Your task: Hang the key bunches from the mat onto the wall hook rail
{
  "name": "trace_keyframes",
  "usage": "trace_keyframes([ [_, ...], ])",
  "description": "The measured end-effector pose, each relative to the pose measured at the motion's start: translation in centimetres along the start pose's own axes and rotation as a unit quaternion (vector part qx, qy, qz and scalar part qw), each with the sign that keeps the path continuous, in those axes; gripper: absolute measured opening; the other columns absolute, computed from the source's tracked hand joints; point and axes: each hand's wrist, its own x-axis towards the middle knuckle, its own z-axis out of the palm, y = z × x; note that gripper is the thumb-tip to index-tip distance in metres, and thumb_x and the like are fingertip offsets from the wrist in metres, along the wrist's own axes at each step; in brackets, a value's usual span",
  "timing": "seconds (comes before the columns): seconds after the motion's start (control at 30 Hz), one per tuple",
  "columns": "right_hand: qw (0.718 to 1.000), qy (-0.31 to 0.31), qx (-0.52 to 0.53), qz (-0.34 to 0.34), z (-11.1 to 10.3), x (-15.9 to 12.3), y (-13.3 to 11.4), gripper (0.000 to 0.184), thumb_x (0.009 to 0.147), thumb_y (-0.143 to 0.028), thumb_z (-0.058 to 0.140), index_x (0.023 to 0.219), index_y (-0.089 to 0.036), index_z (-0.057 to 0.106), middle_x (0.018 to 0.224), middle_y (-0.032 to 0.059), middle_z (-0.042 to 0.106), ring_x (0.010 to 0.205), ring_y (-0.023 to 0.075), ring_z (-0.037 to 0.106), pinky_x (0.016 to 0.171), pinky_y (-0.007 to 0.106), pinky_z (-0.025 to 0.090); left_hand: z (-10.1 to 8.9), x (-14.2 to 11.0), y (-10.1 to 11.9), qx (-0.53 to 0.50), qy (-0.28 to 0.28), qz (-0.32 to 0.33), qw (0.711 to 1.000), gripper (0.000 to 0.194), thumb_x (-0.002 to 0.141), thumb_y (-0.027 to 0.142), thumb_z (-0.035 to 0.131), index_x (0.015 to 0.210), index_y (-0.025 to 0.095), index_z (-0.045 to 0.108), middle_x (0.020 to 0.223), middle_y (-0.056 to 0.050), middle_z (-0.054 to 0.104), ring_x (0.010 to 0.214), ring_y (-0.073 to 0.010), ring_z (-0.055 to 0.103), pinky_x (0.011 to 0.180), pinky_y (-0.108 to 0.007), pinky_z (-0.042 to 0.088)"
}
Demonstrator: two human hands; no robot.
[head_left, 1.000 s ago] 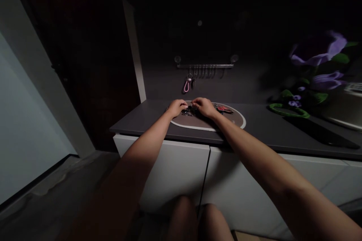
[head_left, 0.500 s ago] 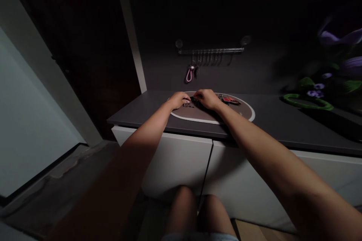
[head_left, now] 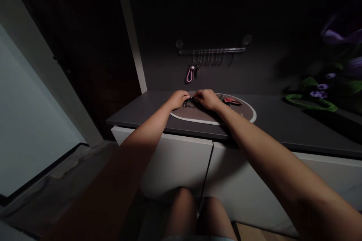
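Both my hands reach out to an oval brown tray (head_left: pixel 243 115) with a pale rim on a dark countertop (head_left: pixel 147 111). My left hand (head_left: pixel 177 99) and my right hand (head_left: pixel 207 99) are curled with fingertips pinched together over a small dark bunch of keys (head_left: pixel 190 102) lying on the tray's left part. A red key fob (head_left: pixel 231 101) lies on the tray to the right of my right hand. On the wall behind, a hook rail (head_left: pixel 211 50) carries a pink loop keychain (head_left: pixel 189 74).
White cabinet doors (head_left: pixel 181 162) stand below the countertop, with my knees (head_left: pixel 195 211) before them. Purple artificial flowers (head_left: pixel 339 64) and a green ring (head_left: pixel 309 102) sit at the right. A dark door and a pale frame (head_left: pixel 132 41) are at the left.
The camera tipped down a little, so the rail and tray sit lower left in view than a second ago. My hands stay on the keys, fingertips drawn slightly closer together.
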Motion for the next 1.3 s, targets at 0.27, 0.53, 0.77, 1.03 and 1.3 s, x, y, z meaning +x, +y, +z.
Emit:
trace_keyframes([
  [0.27,1.000,0.013,-0.009,0.011,-0.6,-0.3,-0.9,0.018,0.075,-0.016,0.056,0.087,-0.017,0.068,0.088,0.0074,0.068,0.081,0.0171,0.060,0.074,0.023,0.039,-0.4,0.1,0.9,-0.068,0.072,-0.039,0.994,0.026,0.082,0.024,0.044,0.087,0.010,0.065,0.087,-0.007,0.067,0.080,-0.0142,0.057,0.074,-0.023,0.040],
  [0.53,0.993,0.071,0.076,0.052,-1.1,-0.3,-1.4,0.016,0.076,-0.023,0.057,0.087,-0.016,0.067,0.087,0.0051,0.068,0.080,0.0146,0.059,0.077,0.025,0.041,-0.2,0.4,0.9,-0.244,0.103,-0.071,0.962,0.026,0.079,0.026,0.049,0.088,0.007,0.064,0.085,-0.008,0.067,0.076,-0.0130,0.057,0.072,-0.023,0.042],
  [0.77,0.988,0.068,0.123,0.062,-1.4,-0.4,-1.4,0.018,0.075,-0.028,0.057,0.082,-0.015,0.068,0.079,0.0040,0.068,0.072,0.0133,0.059,0.070,0.024,0.041,-0.2,0.4,1.2,-0.356,0.101,-0.101,0.923,0.026,0.076,0.028,0.052,0.086,0.007,0.064,0.076,-0.005,0.066,0.063,-0.0093,0.054,0.061,-0.022,0.040],
  [1.03,0.966,0.082,0.234,0.068,-0.8,0.1,-0.2,0.019,0.070,-0.029,0.059,0.077,-0.014,0.068,0.074,0.0031,0.068,0.067,0.0120,0.058,0.067,0.023,0.042,-0.3,0.3,1.6,-0.389,0.087,-0.115,0.910,0.025,0.072,0.028,0.057,0.086,0.009,0.066,0.078,-0.005,0.067,0.064,-0.0092,0.054,0.060,-0.021,0.040],
  [1.3,0.957,0.083,0.269,0.069,-1.0,0.0,-0.4,0.017,0.070,-0.027,0.057,0.073,-0.013,0.066,0.074,0.0035,0.066,0.068,0.0119,0.057,0.070,0.024,0.042,-0.1,0.2,1.4,-0.414,0.063,-0.111,0.901,0.031,0.067,0.034,0.063,0.086,0.010,0.067,0.073,-0.004,0.067,0.062,-0.0100,0.054,0.063,-0.023,0.041],
])
